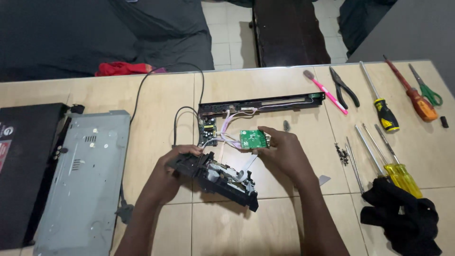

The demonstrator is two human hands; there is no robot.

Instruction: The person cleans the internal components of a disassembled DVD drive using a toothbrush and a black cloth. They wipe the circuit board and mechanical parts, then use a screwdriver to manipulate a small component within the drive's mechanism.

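My left hand (171, 171) grips the left end of a black disc drive mechanism (219, 178), held just above the tan table (156, 123). My right hand (283, 152) holds a small green circuit board (253, 139) by its right edge. Pale ribbon wires (229, 137) run from the green board to a small power board (208, 129) and a long black front panel strip (261, 104) lying behind both hands. A black cable (142, 87) loops from the power board toward the table's far edge.
A grey metal chassis (83, 185) and a black cover (23, 166) lie at the left. At the right are screwdrivers (384, 114), pliers (343, 85), scissors (426, 90), a pink toothbrush (327, 92), loose screws (342, 154) and a black cloth (403, 218).
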